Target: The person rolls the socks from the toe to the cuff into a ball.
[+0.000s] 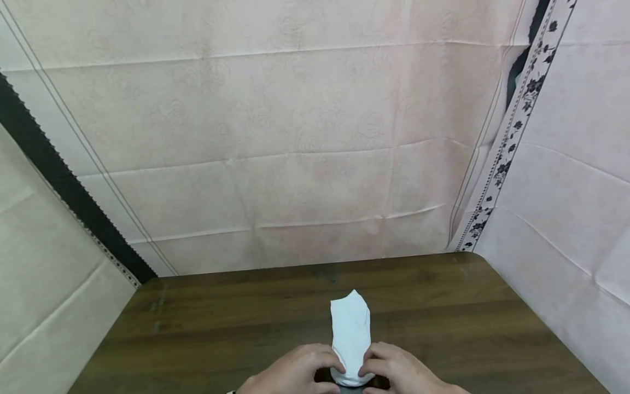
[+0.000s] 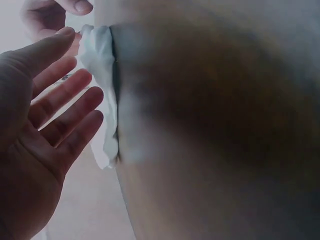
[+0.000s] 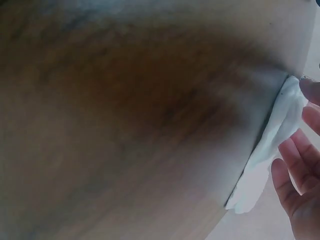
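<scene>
A long, narrow piece of white cloth (image 1: 351, 334), seemingly folded, lies on the brown wooden table (image 1: 236, 323) and points away from me. Its far end is uneven and its near end looks bunched. At the near end's left side is my left hand (image 1: 307, 369), its fingertips at the cloth's edge. On the other side my right hand (image 1: 401, 369) mirrors it, fingertips touching the cloth. Thumb and forefinger stand apart on the left hand (image 2: 45, 100) in its wrist view. The right wrist view shows the right hand (image 3: 300, 190) with bent, spread fingers beside the cloth (image 3: 272, 130).
Pale patterned sheets (image 1: 295, 137) hang behind the table and along both sides. A floral border strip (image 1: 512, 131) runs down the right corner, and a dark gap (image 1: 74, 191) shows at the left corner. Table surface extends around the cloth.
</scene>
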{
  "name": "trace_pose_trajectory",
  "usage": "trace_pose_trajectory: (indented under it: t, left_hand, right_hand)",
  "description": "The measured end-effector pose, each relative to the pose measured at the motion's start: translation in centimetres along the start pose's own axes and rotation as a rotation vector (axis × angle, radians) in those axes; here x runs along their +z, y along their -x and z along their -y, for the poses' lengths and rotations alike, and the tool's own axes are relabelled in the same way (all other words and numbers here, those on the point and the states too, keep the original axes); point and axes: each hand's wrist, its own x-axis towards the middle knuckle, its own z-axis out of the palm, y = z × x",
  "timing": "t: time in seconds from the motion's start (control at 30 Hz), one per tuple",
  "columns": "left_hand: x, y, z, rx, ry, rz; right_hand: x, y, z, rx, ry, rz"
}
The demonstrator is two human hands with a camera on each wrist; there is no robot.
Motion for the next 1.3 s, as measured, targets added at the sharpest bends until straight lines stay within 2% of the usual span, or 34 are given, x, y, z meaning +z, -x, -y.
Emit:
trace_pose_trajectory:
  t: [0.17,0.37,0.5,0.8,1.1,1.3]
  left_hand:
    - [0.4,-0.2,0.2,-0.020,0.009,0.023]
    - [0.9,-0.4,0.4,0.013,-0.028,0.025]
    - [1.0,-0.5,0.6,0.003,-0.011,0.033]
    - [1.2,-0.5,0.8,-0.007,-0.022,0.026]
    - [1.3,-0.6,0.7,-0.014,-0.049,0.008]
    - [1.5,-0.8,0.7,-0.035,-0.034,0.003]
  right_hand:
    - [0.3,0.1,0.0,0.039,0.012,0.013]
    - [0.7,0.1,0.0,0.030,0.072,0.018]
    - [0.8,0.1,0.0,0.048,0.084,0.040]
    - [0.7,-0.1,0.1,0.142,0.013,0.123]
    - [1.1,-0.2,0.1,0.104,0.075,0.105]
    - [1.2,-0.2,0.2,0.093,0.084,0.070]
